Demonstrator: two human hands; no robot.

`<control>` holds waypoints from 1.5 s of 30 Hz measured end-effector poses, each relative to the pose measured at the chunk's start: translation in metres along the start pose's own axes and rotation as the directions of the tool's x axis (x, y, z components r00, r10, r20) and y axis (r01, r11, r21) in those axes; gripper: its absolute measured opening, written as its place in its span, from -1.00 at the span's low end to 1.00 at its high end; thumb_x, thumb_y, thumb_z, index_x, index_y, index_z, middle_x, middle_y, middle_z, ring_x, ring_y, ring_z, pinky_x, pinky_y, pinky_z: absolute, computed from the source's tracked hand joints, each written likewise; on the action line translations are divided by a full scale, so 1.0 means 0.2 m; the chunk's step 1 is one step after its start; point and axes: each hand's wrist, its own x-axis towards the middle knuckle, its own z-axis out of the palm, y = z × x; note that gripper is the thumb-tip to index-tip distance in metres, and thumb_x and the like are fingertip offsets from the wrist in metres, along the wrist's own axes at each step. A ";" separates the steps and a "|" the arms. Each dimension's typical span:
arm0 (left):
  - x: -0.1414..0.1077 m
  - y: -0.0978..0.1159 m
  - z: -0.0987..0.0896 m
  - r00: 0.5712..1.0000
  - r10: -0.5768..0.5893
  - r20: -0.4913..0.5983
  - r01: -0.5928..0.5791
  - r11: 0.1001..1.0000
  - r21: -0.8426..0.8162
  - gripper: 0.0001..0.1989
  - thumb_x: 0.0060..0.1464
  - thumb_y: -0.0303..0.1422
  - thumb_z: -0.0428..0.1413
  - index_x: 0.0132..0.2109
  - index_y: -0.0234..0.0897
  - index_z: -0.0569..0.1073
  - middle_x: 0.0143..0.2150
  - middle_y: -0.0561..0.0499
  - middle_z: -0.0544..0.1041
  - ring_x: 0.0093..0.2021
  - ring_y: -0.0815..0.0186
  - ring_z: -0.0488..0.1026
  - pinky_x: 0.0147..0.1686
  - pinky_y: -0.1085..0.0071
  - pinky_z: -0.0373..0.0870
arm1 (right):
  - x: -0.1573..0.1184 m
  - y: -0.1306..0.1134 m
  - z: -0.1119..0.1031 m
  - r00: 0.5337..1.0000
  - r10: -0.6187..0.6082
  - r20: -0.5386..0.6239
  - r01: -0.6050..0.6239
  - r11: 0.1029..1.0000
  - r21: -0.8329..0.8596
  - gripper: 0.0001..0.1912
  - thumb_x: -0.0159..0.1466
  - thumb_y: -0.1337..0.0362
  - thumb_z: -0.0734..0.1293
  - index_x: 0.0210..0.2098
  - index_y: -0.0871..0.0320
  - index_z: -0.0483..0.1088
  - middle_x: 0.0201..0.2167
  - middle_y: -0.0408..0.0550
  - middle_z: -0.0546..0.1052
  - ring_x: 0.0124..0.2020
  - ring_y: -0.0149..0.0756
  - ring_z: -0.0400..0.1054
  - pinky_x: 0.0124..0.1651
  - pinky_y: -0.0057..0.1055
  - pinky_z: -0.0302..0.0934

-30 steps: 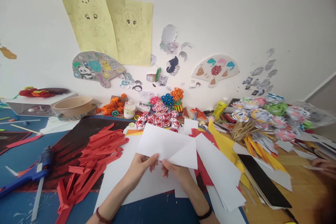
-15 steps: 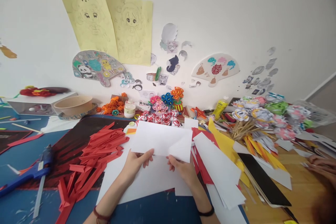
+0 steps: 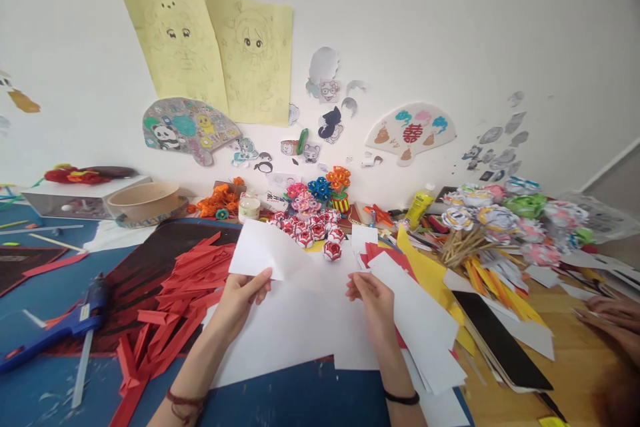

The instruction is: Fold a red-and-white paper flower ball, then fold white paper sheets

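Pinched between the thumb and fingers of my left hand (image 3: 246,293) is a white paper sheet (image 3: 260,250), raised over the table with one part bent. My right hand (image 3: 371,290) is apart from that sheet, its fingers drawn together over the large white paper (image 3: 295,327); whether it holds anything is too small to tell. Beside my right hand lie white paper pieces (image 3: 425,320) on red paper. Folded red strips (image 3: 185,300) are heaped left of my left hand. Red and white paper flowers (image 3: 315,228) stand behind the sheet.
A blue glue gun (image 3: 75,323) lies at the left, near a beige bowl (image 3: 145,203). To the right are a black phone (image 3: 500,340), yellow paper (image 3: 427,273) and a bunch of paper flowers (image 3: 495,213). Another person's hand (image 3: 613,320) rests at the right edge.
My right hand has let go of the white sheet and moved right. My left hand has moved slightly left with the sheet, uncovering more of the red and white flowers.
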 end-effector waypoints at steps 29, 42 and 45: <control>-0.03 -0.10 0.13 0.919 0.391 -0.061 -0.189 0.569 0.801 -0.68 0.17 -0.14 -0.02 0.01 -0.16 0.32 -0.15 0.01 0.47 -0.35 0.25 0.42 -0.35 0.38 0.25 | -0.10 0.00 0.21 0.890 0.102 0.445 -0.075 0.994 -0.078 -0.55 -0.02 -0.02 0.48 -0.37 0.28 0.51 -0.48 -0.04 0.50 -0.48 -0.30 0.31 -0.42 -0.41 0.21; -0.11 -0.04 0.21 0.964 0.050 0.260 -0.176 0.855 0.488 -0.24 0.03 -0.12 0.16 0.28 -0.13 -0.01 0.19 -0.23 0.33 0.02 0.07 0.40 -0.10 0.21 0.34 | -0.19 -0.02 0.25 0.784 -0.017 0.620 0.165 0.970 -0.181 -0.55 -0.13 -0.06 0.51 -0.60 0.24 0.45 -0.70 -0.23 0.22 -0.58 -0.46 0.00 -0.57 -0.51 -0.08; -0.15 -0.02 0.21 0.949 0.028 0.313 -0.179 0.866 0.467 -0.19 -0.04 -0.18 0.22 0.28 -0.11 0.01 0.22 -0.23 0.29 0.08 0.04 0.35 0.01 0.12 0.27 | -0.20 -0.03 0.24 0.774 -0.021 0.633 0.171 0.969 -0.177 -0.54 -0.20 -0.06 0.54 -0.65 0.24 0.45 -0.71 -0.22 0.25 -0.59 -0.44 0.04 -0.58 -0.51 -0.05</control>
